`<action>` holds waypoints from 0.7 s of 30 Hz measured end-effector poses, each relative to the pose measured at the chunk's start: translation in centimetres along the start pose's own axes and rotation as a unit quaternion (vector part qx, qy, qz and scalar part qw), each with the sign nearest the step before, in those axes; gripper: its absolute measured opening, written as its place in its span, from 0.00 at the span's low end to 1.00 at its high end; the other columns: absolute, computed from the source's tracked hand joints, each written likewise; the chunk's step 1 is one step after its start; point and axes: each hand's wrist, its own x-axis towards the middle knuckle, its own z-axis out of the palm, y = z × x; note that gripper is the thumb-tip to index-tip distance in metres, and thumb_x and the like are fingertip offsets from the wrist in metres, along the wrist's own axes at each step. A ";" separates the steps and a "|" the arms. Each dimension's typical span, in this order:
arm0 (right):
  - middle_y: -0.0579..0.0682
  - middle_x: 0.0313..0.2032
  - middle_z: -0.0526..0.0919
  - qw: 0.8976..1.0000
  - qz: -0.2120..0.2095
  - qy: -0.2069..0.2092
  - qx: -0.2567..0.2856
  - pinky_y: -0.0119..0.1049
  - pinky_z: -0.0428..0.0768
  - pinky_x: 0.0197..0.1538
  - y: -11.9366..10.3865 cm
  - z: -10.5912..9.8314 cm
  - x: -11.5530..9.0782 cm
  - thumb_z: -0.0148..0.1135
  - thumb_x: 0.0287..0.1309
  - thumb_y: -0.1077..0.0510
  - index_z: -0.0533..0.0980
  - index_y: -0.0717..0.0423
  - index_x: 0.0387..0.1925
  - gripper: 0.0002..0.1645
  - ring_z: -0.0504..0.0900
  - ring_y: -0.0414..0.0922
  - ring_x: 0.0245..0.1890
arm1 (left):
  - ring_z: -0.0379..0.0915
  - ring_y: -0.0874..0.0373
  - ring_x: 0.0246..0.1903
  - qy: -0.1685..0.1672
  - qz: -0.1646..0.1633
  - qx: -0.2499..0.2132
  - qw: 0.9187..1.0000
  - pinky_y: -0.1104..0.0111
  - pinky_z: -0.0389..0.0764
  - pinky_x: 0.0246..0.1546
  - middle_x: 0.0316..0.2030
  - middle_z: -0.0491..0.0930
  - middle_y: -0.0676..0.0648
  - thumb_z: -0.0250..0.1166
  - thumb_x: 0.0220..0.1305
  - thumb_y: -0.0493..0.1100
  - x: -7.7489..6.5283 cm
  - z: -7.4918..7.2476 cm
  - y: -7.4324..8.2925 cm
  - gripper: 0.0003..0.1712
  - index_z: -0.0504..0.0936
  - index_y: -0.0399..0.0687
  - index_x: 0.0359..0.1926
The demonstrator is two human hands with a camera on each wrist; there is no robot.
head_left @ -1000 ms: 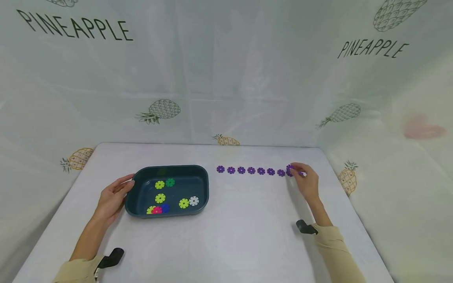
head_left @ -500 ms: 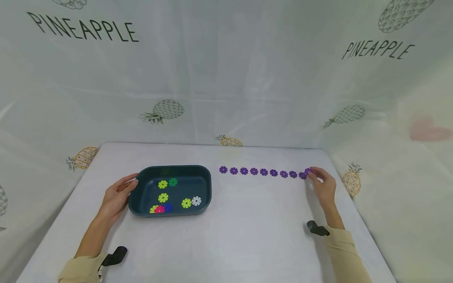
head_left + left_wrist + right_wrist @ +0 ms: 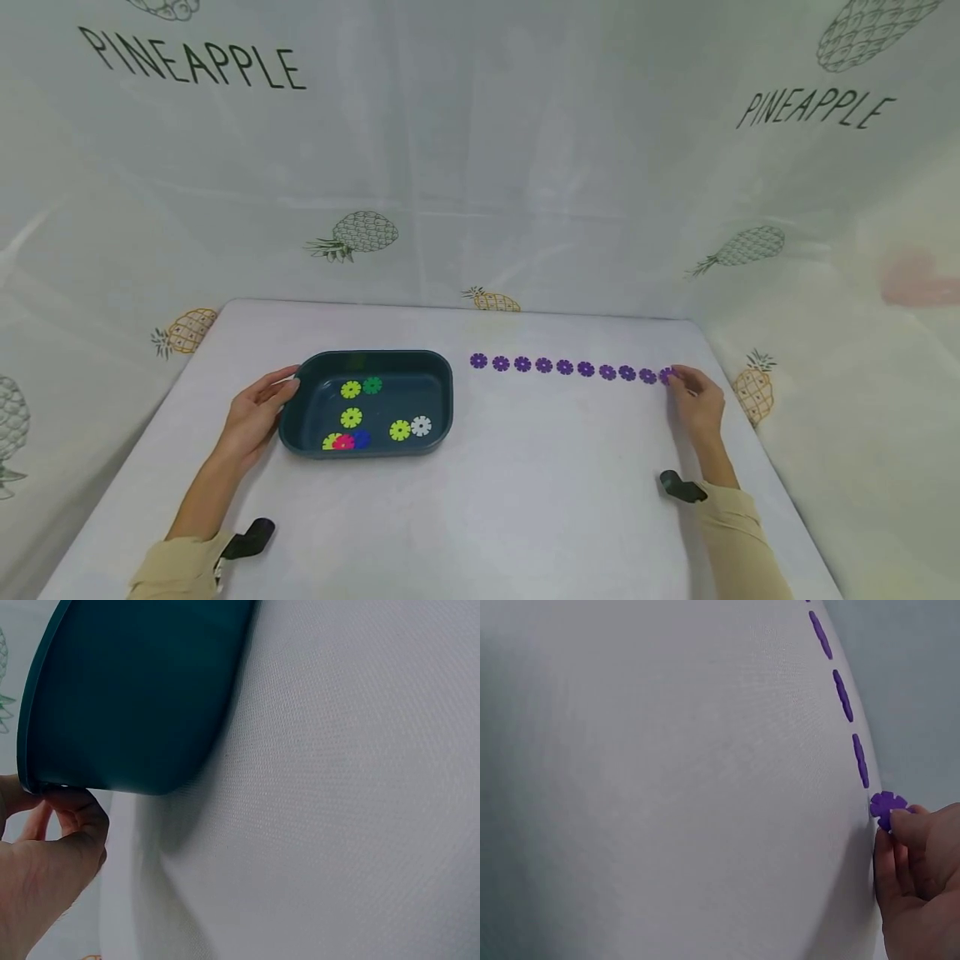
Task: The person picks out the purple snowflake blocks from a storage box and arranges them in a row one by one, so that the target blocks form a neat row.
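Note:
In the head view, my left hand (image 3: 251, 417) grips the left end of a dark teal rectangular tray (image 3: 408, 392). The left wrist view has the thumb and curled fingers at the rim of the tray (image 3: 135, 697). At the far right, my right hand (image 3: 699, 407) pinches a purple flower-shaped plastic disc (image 3: 885, 806) by its edge. That disc looks tilted up in the right wrist view, at the end of a row of several flat purple discs (image 3: 565, 367). The palm-side fingers are partly hidden in the head view.
Inside the tray lie yellow discs (image 3: 351, 417), a green disc (image 3: 372, 385), a pink disc (image 3: 343, 442), a blue disc (image 3: 362, 439) and a white disc (image 3: 421, 426). A white table (image 3: 525, 483) carries everything, with a pineapple-print curtain (image 3: 480, 167) behind it.
My right hand has moved right along the row, and more purple discs now lie flat behind it. The left hand keeps its grip on the tray. The whole head view has shifted slightly.

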 end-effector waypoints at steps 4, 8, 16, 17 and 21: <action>0.61 0.56 0.83 1.000 0.004 -0.007 -0.018 0.27 0.74 0.52 0.1 -0.1 0.2 0.59 0.75 0.57 0.80 0.61 0.60 0.19 0.78 0.37 0.47 | 0.71 0.70 0.51 -0.001 -0.001 -0.006 1.000 0.81 0.78 0.45 0.51 0.74 0.63 0.63 0.73 0.57 0.1 0.1 0.0 0.36 0.68 0.49 0.74; 0.65 0.57 0.81 0.999 -0.001 -0.021 -0.044 0.37 0.74 0.53 0.3 -0.2 0.3 0.57 0.76 0.57 0.79 0.64 0.59 0.19 0.79 0.55 0.55 | 0.70 0.70 0.52 -0.006 -0.006 -0.005 1.000 0.81 0.77 0.45 0.53 0.74 0.62 0.63 0.73 0.57 0.2 0.2 0.0 0.37 0.66 0.47 0.76; 0.71 0.53 0.79 0.995 -0.062 -0.015 -0.071 0.54 0.73 0.56 0.5 -0.9 0.1 0.53 0.77 0.60 0.77 0.71 0.57 0.19 0.78 0.64 0.53 | 0.72 0.71 0.50 -0.013 -0.011 -0.014 1.000 0.80 0.77 0.45 0.53 0.75 0.63 0.63 0.73 0.58 0.5 0.6 0.0 0.37 0.67 0.48 0.76; 0.71 0.53 0.79 0.995 -0.062 -0.018 -0.075 0.54 0.73 0.57 0.6 -1.1 0.1 0.51 0.77 0.59 0.76 0.71 0.58 0.20 0.77 0.64 0.54 | 0.72 0.71 0.50 -0.015 -0.014 -0.021 1.000 0.80 0.77 0.45 0.51 0.76 0.64 0.63 0.73 0.58 0.6 0.5 0.0 0.37 0.67 0.49 0.75; 0.70 0.55 0.79 0.994 -0.060 -0.045 -0.075 0.38 0.76 0.54 0.5 -2.1 0.2 0.49 0.79 0.54 0.73 0.69 0.63 0.24 0.78 0.63 0.56 | 0.73 0.69 0.46 -0.013 -0.031 -0.050 0.998 0.79 0.77 0.41 0.45 0.79 0.66 0.64 0.71 0.60 0.5 0.0 0.1 0.34 0.72 0.53 0.72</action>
